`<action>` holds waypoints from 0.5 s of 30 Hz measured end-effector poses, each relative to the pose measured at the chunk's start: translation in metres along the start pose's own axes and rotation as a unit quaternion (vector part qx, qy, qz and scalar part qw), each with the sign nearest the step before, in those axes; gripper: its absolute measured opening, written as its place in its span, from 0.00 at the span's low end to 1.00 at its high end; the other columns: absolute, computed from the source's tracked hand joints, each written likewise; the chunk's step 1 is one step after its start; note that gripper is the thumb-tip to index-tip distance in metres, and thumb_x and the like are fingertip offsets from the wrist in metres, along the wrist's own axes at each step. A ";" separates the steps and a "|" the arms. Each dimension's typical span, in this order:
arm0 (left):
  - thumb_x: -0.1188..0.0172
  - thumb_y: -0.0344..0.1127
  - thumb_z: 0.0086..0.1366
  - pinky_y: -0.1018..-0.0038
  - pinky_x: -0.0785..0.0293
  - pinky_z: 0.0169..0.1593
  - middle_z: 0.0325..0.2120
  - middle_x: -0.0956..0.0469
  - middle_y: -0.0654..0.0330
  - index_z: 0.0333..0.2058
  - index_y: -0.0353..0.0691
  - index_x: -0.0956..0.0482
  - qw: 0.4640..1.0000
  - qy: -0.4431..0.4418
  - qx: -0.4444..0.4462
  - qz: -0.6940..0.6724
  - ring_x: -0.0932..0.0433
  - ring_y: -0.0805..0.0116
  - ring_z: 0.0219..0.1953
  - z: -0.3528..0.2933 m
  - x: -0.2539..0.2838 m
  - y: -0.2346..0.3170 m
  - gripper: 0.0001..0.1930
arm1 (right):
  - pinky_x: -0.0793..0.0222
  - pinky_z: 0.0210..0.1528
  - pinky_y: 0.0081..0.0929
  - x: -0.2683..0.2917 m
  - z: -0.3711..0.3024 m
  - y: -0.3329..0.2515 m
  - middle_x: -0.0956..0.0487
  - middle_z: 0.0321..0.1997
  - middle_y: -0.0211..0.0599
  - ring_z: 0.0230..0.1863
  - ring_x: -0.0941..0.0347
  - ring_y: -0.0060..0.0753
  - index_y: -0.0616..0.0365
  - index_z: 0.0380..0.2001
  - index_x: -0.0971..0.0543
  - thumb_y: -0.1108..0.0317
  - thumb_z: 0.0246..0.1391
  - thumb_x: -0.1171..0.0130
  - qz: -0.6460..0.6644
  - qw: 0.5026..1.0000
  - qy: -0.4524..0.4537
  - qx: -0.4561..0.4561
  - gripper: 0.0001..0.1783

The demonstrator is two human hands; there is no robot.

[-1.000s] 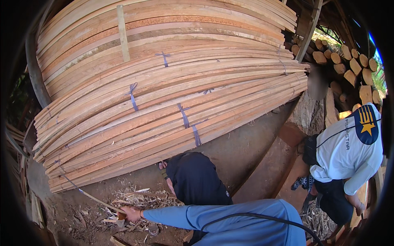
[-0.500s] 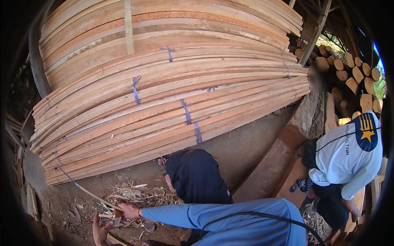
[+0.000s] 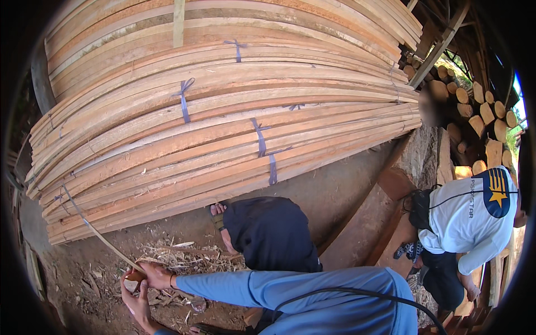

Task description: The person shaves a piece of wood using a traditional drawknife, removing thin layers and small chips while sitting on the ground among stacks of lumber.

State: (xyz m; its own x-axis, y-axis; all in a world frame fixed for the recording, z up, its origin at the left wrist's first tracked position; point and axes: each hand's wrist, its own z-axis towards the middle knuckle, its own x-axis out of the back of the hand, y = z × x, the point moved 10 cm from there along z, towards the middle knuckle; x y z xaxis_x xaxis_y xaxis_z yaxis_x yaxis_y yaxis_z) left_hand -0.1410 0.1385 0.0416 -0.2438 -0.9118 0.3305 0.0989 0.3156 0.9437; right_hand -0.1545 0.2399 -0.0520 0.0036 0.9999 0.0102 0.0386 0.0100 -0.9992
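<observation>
Slim bowed strip (image 3: 103,241), wood or tape not certain: lower end in the right hand (image 3: 160,276), which is closed on it; upper end reaches the left end of the front board bundle (image 3: 167,192), at its near edge. Left hand (image 3: 137,304) curled in a C just beside a brown piece (image 3: 135,275) at the strip's base; cannot tell whether it grips.

Done, judged from ties: purple ties (image 3: 183,100) knotted about mid-length on several bundles. A thin cord (image 3: 59,197) also shows at the front bundle's left end; tightness unclear. What remains cannot be read from here.

Containers: none made out; bundles held by ties alone. Shavings (image 3: 184,254) on the ground below the stack's front edge. Co-worker (image 3: 469,206) crouches beyond the right end.
</observation>
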 end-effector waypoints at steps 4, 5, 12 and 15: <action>0.38 0.35 0.67 0.72 0.27 0.50 0.44 0.22 0.57 0.46 0.34 0.23 0.988 0.134 -0.047 0.063 0.24 0.69 0.46 -0.005 0.024 0.010 0.13 | 0.26 0.48 0.34 -0.013 -0.015 -0.044 0.18 0.43 0.43 0.46 0.20 0.37 0.56 0.50 0.25 0.54 0.46 0.29 -0.009 0.996 -0.066 -0.062 0.30; 0.39 0.36 0.68 0.72 0.27 0.49 0.43 0.21 0.56 0.45 0.34 0.23 0.987 0.141 -0.028 0.068 0.24 0.69 0.46 -0.003 0.025 0.005 0.12 | 0.26 0.46 0.33 -0.016 -0.012 -0.041 0.17 0.41 0.43 0.44 0.20 0.36 0.56 0.50 0.24 0.54 0.47 0.29 -0.005 0.997 -0.063 -0.038 0.30; 0.42 0.41 0.71 0.67 0.25 0.48 0.40 0.18 0.51 0.38 0.32 0.22 0.921 0.263 -0.135 0.253 0.21 0.67 0.42 -0.017 0.056 0.009 0.14 | 0.26 0.46 0.39 -0.018 -0.021 -0.021 0.17 0.39 0.50 0.43 0.19 0.47 0.64 0.48 0.25 0.58 0.47 0.30 -0.079 0.996 -0.049 0.010 0.29; 0.44 0.41 0.71 0.67 0.24 0.40 0.32 0.17 0.52 0.35 0.31 0.21 0.885 0.264 -0.260 0.283 0.19 0.65 0.35 -0.020 0.061 0.032 0.15 | 0.27 0.45 0.41 -0.004 -0.037 -0.011 0.19 0.37 0.51 0.42 0.20 0.51 0.66 0.46 0.27 0.59 0.46 0.30 -0.103 0.995 0.009 0.005 0.28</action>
State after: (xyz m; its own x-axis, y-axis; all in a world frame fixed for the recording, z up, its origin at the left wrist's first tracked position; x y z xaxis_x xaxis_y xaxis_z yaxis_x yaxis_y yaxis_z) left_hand -0.1332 0.0877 0.0921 0.4575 -0.6850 0.5669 0.5252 0.7227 0.4493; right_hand -0.1183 0.2360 -0.0400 0.0139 0.9763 0.2158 0.0299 0.2153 -0.9761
